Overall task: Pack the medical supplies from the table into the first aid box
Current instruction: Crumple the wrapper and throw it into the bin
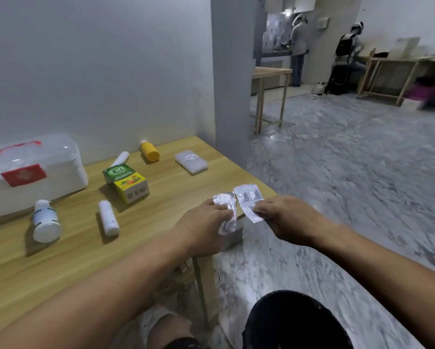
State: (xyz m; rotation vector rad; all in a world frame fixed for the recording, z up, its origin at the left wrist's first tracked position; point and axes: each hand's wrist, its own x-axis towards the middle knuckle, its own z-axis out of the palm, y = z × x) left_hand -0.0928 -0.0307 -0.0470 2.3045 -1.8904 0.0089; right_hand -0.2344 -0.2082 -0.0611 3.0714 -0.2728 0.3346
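Observation:
A closed white first aid box [32, 172] with a red handle and red label stands at the table's left rear. My left hand [204, 227] grips one silver pill strip [226, 210] at the table's right corner. My right hand [284, 217] pinches a second silver pill strip [248, 200] just beside the first. On the table lie a white bottle [46, 221], a white tube [108, 217], a green and yellow carton [125, 182], a second white tube [120, 158], a yellow bottle [149, 151] and a clear flat packet [191, 162].
The wooden table [60, 268] stands against a grey wall and pillar. Its right edge drops to a marble floor [337, 185]. My knees are below. Two people and other wooden tables [272, 71] are far off at the back right.

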